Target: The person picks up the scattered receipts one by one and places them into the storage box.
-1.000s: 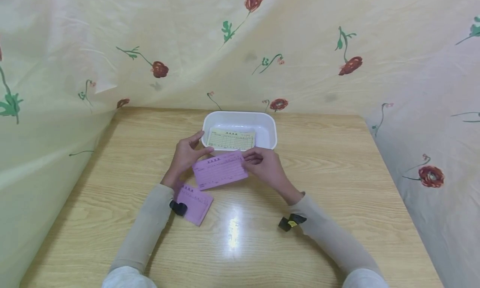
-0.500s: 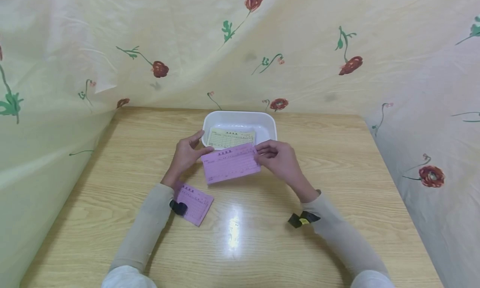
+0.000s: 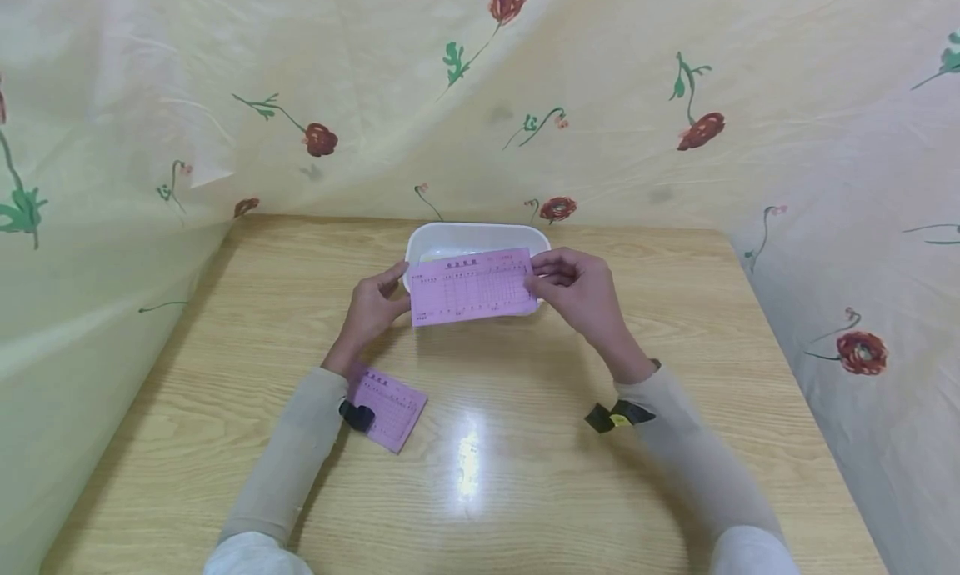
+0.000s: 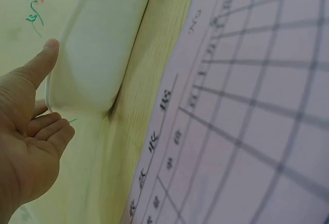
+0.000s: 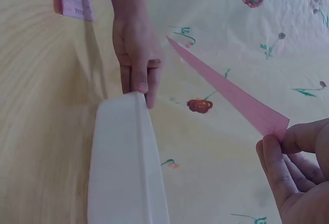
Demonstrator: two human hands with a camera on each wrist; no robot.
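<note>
My right hand [image 3: 583, 296] pinches a pink printed form sheet [image 3: 472, 290] by its right end, between thumb and fingers. The sheet is held up over the front of a white plastic basin [image 3: 480, 226], and in the right wrist view it is seen nearly edge-on, above the rim. At the basin's left end my left hand [image 3: 371, 304] grips the rim, thumb on one side and fingers on the other. A pale yellow form inside the basin is almost wholly hidden by the pink sheet. More pink forms [image 3: 393, 417] lie on the table beneath the left wrist.
The wood-grain table [image 3: 637, 333] meets a flower-printed cloth [image 3: 420, 75] at its back and sides. The basin stands near the table's back edge. Each forearm wears a black wrist camera, the left one [image 3: 357, 415] overlapping the pink forms on the table.
The right hand has carried the pink sheet up, away and to the right, from in front of the basin to over it, turning it more level. The left hand has stayed at the rim.
</note>
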